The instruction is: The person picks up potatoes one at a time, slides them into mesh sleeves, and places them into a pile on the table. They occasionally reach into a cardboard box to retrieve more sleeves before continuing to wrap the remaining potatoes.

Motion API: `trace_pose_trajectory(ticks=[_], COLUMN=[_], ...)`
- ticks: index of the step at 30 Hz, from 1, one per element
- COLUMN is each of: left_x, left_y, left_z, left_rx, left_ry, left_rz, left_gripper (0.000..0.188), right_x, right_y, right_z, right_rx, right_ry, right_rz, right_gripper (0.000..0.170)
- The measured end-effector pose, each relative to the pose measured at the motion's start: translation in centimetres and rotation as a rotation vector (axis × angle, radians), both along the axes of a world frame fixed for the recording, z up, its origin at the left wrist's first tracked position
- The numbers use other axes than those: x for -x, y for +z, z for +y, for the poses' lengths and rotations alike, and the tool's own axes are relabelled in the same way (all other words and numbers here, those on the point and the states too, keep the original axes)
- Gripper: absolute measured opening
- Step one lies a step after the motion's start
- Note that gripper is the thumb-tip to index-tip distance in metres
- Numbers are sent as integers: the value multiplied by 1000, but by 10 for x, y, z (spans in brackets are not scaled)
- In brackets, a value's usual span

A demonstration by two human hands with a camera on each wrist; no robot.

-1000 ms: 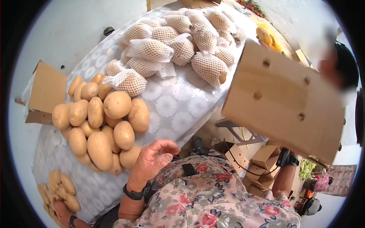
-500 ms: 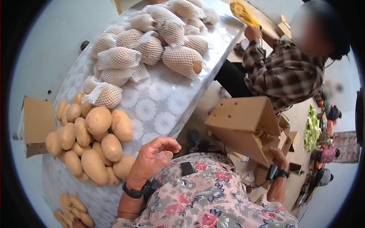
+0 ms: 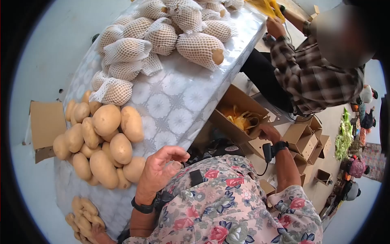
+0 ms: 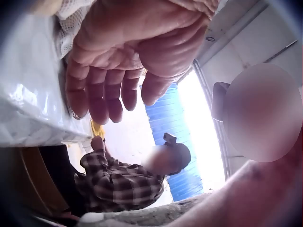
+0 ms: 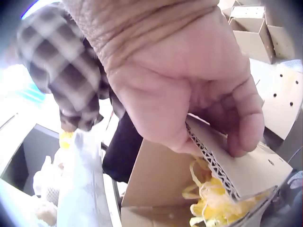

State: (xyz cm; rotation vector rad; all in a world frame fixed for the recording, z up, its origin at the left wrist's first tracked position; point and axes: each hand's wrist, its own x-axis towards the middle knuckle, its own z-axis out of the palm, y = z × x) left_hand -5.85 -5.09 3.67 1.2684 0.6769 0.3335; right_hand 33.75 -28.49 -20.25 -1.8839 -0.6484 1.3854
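Note:
My right hand [image 3: 271,134] [image 5: 184,80] pinches the edge of an open cardboard box [image 3: 230,97] [image 5: 161,177], low beside the table's edge. Yellow stringy material [image 3: 240,121] [image 5: 215,198] lies inside the box. My left hand [image 3: 160,168] [image 4: 137,52] is held in the air over the table's near edge, fingers loosely bent and holding nothing. Left of it, bare potatoes [image 3: 103,168] are heaped on the patterned tablecloth [image 3: 162,103]. Farther back lie several potatoes in white foam nets [image 3: 162,36].
Across the table's corner a person in a plaid shirt [image 3: 321,83] handles yellow material [image 3: 264,6]. Empty cartons [image 3: 298,138] stand on the floor at the right. Another carton [image 3: 46,126] is at the left edge. A second hand [image 3: 101,236] touches a smaller potato heap [image 3: 85,215].
The box has come down from a raised, tilted position to beside the table, its opening now facing up. My right hand moved with it; my left hand has barely moved.

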Motion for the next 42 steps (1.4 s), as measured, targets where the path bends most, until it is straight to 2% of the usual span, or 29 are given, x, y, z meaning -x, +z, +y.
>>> trace_pose_trajectory(ticks=[1,3,5,6,9,12,14,15,16,18,21,24,27,33,36,38,41,42], left_x=[3,10,15,17,20,20,19,17,16,14,7,0,-3,-9,-15,-15,-15,-17], left_y=[0,-2,1,3,1,-2,-2,-1,-1,-1,2,2,2,-1,2,5,0,0], left_z=[-1,-5,-5,-5,-6,-7,-7,-7,-6,-6,-5,-6,-1,4,4,5,10,10], left_rx=[4,16,0,-8,-20,-9,-5,-4,-10,-18,-4,-3,-3,-2,7,4,16,22], left_ry=[30,92,111,117,159,187,197,201,202,195,198,212,157,134,143,110,58,56], left_rz=[4,15,31,37,39,24,23,21,22,31,49,73,62,-1,21,12,-45,-71], left_gripper=[35,34,28,26,26,27,27,27,27,27,27,31,27,24,36,28,24,25], right_x=[1,4,20,8,5,4,-12,-13,-10,9,15,19,10,12,-9,-15,-14,-16], right_y=[-13,-38,-12,-52,-60,-56,-92,-96,-89,-78,-74,-54,-55,-2,19,43,66,72], right_z=[10,27,62,48,76,79,63,65,71,87,83,78,59,7,-35,-58,-99,-113], right_rx=[-2,119,251,-6,355,223,28,24,20,212,155,87,416,405,303,220,-18,-90], right_ry=[-2,-233,-334,58,-344,-313,-55,-92,-129,-540,-477,-505,-325,-130,-55,-11,-171,-222], right_rz=[40,66,102,-179,62,103,-66,-59,-53,150,183,443,481,513,635,669,720,805], right_gripper=[7,5,7,14,16,15,17,18,19,22,31,50,61,71,61,56,45,43])
